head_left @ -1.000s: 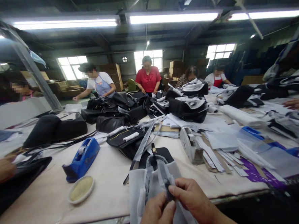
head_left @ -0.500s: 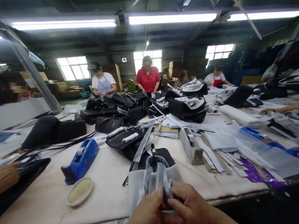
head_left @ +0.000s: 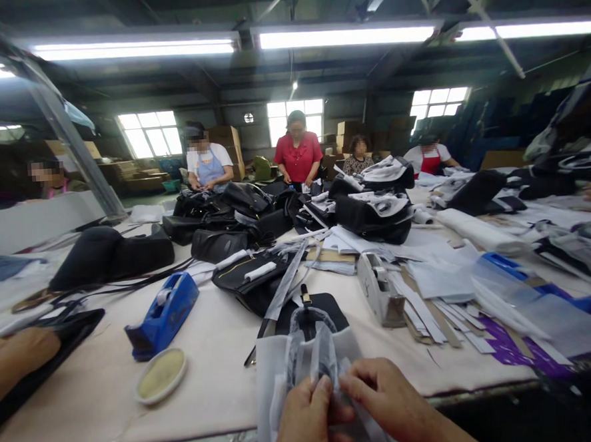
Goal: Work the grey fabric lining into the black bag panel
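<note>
A pale desk (head_left: 220, 379) spreads across the view, its near edge worn. At that edge, in front of the person, a black bag (head_left: 331, 305) lies under a white sheet (head_left: 270, 382), with a film-wrapped handle (head_left: 292, 324) looping over it. The left hand (head_left: 305, 417) pinches the wrapping between thumb and fingers; the right hand (head_left: 389, 395) has its fingers curled in at the wrapping's edge, though whether they grip it I cannot tell. To the left are a blue dispenser (head_left: 164, 316) and a round dish (head_left: 159, 399) with something yellowish in it; to the right, a grey dispenser (head_left: 380, 289) next to paper strips (head_left: 421, 310) and a purple sheet (head_left: 513, 344). Beyond, black bags (head_left: 254, 200) are heaped across the middle, and a white roll (head_left: 479, 230) lies to their right. A co-worker's hand (head_left: 28, 354) rests over black material at the far left. Across the desk, a person in red (head_left: 296, 157) and others look down. Behind them stand boxes (head_left: 349, 136) and bright windows (head_left: 296, 117), while long lights (head_left: 347, 37) hang beneath a dark roof.
</note>
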Available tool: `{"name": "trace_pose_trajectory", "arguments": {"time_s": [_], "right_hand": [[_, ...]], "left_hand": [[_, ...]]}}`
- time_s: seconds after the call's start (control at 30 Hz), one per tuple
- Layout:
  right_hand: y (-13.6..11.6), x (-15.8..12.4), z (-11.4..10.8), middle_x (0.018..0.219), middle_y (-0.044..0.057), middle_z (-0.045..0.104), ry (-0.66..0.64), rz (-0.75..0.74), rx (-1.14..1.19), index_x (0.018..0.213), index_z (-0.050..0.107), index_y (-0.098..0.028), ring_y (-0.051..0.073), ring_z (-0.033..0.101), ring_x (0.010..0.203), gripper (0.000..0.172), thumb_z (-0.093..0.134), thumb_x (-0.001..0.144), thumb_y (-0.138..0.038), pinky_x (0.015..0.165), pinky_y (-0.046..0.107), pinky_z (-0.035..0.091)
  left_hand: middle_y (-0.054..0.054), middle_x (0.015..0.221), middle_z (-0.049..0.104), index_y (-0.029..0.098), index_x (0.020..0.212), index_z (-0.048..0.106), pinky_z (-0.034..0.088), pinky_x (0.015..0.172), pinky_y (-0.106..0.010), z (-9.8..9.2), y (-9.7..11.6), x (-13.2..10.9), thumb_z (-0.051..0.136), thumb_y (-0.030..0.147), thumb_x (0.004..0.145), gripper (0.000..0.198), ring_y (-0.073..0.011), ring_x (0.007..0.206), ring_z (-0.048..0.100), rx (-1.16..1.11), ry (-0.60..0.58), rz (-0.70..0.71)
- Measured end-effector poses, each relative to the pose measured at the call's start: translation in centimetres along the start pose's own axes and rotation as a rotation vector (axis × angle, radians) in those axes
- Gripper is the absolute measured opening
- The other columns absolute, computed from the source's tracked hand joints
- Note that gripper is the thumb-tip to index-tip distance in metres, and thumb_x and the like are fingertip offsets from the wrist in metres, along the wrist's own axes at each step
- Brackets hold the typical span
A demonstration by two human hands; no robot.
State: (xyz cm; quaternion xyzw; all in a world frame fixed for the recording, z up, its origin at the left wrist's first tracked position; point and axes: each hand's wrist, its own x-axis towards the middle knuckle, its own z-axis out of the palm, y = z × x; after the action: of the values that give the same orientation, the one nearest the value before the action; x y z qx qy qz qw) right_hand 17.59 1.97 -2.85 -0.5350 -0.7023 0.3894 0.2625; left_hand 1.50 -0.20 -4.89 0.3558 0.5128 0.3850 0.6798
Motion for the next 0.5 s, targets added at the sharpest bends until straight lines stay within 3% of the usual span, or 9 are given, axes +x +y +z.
{"name": "trace_pose_trajectory", "arguments": {"time_s": [0.1,0.17,0.23,0.37,0.5], "right_hand": [[0.7,0.9,0.8,0.051,-0.007,0.036,-0.046,0.193,0.402,0.058,0.043,-0.021,0.009,0.032,0.047,0.051,0.050,0.084,-0.063,0.047,0.025,0.024],[1.1,1.2,1.8,0.050,-0.008,0.034,-0.060,0.271,0.574,0.062,0.042,-0.022,0.008,0.026,0.044,0.051,0.051,0.081,-0.068,0.044,0.024,0.020],[1.1,1.1,2.5,0.053,-0.006,0.039,-0.023,0.213,0.554,0.063,0.045,-0.021,0.009,0.032,0.046,0.051,0.052,0.082,-0.068,0.044,0.023,0.024],[0.5,0.6,2.5,0.060,-0.001,0.049,-0.042,0.006,0.443,0.064,0.050,-0.019,0.013,0.046,0.055,0.053,0.041,0.092,-0.063,0.048,0.025,0.035],[0.0,0.9,2.2,0.057,-0.002,0.047,-0.018,0.063,0.230,0.057,0.051,-0.018,0.013,0.045,0.056,0.041,0.057,0.085,-0.047,0.052,0.025,0.034]], "left_hand": [[-0.009,0.087,0.065,0.018,0.097,0.062,0.053,0.052,-0.035,0.4,-0.9,0.1,0.058,0.050,0.087,0.033,-0.0278,0.074,0.068,0.142,0.023,0.033],[-0.012,0.093,0.067,0.018,0.101,0.062,0.052,0.051,-0.036,0.5,-1.3,0.0,0.053,0.052,0.089,0.036,-0.0276,0.069,0.067,0.178,0.008,0.028],[-0.014,0.097,0.068,0.018,0.103,0.064,0.054,0.057,-0.039,0.4,-1.5,-0.2,0.048,0.050,0.091,0.038,-0.0287,0.072,0.068,0.229,0.031,0.060],[-0.015,0.098,0.069,0.018,0.097,0.071,0.048,0.093,-0.043,0.1,-1.7,-0.4,0.051,0.043,0.091,0.033,-0.0323,0.098,0.064,0.479,0.172,0.283],[-0.015,0.093,0.068,0.016,0.102,0.071,0.047,0.091,-0.041,0.6,-2.6,-0.1,0.053,0.042,0.089,0.034,-0.0321,0.097,0.062,0.553,0.165,0.328]]}}
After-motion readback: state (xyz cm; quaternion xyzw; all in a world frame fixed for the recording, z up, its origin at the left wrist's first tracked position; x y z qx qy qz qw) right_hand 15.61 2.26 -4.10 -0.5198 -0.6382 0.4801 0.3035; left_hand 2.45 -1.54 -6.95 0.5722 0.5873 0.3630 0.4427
